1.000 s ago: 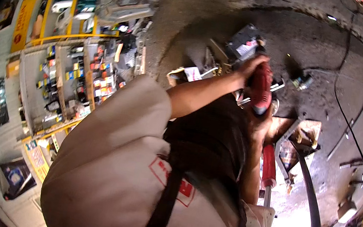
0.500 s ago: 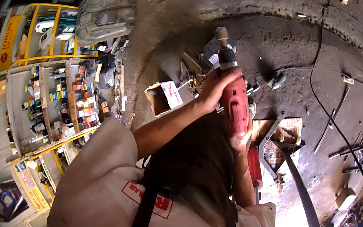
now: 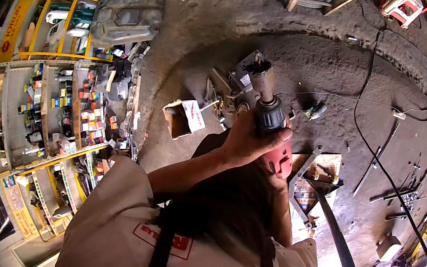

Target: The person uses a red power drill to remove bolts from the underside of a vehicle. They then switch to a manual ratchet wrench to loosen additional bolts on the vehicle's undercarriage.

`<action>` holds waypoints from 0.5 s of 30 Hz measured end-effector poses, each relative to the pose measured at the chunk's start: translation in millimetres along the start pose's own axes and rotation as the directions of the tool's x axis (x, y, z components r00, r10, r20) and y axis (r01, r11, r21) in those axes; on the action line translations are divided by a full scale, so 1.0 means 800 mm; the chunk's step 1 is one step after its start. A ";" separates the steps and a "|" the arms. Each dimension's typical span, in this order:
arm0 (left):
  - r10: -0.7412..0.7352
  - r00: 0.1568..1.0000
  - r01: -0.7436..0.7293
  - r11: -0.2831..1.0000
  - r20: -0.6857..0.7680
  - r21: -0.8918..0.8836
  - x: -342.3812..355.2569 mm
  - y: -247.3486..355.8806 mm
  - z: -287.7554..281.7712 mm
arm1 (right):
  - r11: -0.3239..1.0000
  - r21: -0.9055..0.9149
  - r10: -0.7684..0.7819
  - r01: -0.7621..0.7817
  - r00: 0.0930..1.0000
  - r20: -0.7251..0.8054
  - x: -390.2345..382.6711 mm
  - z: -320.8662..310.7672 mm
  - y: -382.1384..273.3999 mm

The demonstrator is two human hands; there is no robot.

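Observation:
A red power drill (image 3: 279,162) with a black chuck (image 3: 270,114) is held in front of my body, its front end tipped up toward me. A cup-shaped brown hole saw (image 3: 262,80) is fixed in the chuck and points away from my chest. My left hand (image 3: 245,141) wraps round the drill just behind the chuck, its thumb lying across the top. At the drill's rear end, my right hand (image 3: 277,184) grips it from below, its fingers mostly hidden by the red body.
An open cardboard box (image 3: 177,122) and several loose tools lie on the dirt floor. Yellow shelving with small boxes (image 3: 23,173) stands at left. A black cable (image 3: 373,145) crosses the floor at right. Beside my right arm stands a wooden crate (image 3: 331,166) with a long dark bar.
The drill's front end has tilted up toward me, so the hole saw's open end shows more. Both hands keep their hold. The view has shifted, showing more of the far floor.

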State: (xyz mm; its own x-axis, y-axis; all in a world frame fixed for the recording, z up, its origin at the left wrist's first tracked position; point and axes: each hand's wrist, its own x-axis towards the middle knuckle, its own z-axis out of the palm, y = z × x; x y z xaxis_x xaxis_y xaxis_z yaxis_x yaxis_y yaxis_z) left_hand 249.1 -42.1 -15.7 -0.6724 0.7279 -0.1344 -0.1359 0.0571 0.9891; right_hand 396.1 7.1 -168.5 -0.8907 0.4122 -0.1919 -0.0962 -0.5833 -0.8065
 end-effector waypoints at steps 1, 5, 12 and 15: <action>-0.027 1.000 0.027 0.999 -0.008 -0.042 0.002 -0.001 0.000 | 0.998 -0.007 0.059 -0.059 0.998 -0.001 -0.001 0.006 -0.006; -0.076 0.992 0.080 0.996 -0.103 0.034 0.014 -0.009 0.004 | 0.964 0.113 0.244 -0.239 0.969 -0.031 -0.007 0.022 -0.026; -0.128 0.973 0.127 0.992 -0.194 -0.019 0.033 -0.040 0.000 | 0.961 -0.037 0.266 -0.273 0.956 -0.127 -0.006 0.046 -0.052; -0.134 0.975 0.126 0.990 -0.179 -0.054 0.035 -0.038 0.000 | 0.938 0.032 0.346 -0.345 0.927 -0.149 -0.011 0.047 -0.045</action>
State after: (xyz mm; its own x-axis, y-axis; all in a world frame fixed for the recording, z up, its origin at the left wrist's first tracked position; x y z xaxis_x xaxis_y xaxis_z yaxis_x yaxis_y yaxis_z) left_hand 234.0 -23.6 -49.3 -0.7674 0.5794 -0.2746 -0.2591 0.1115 0.9594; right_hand 390.5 -1.4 -116.6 -0.7925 0.2843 -0.5395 0.2024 -0.7119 -0.6724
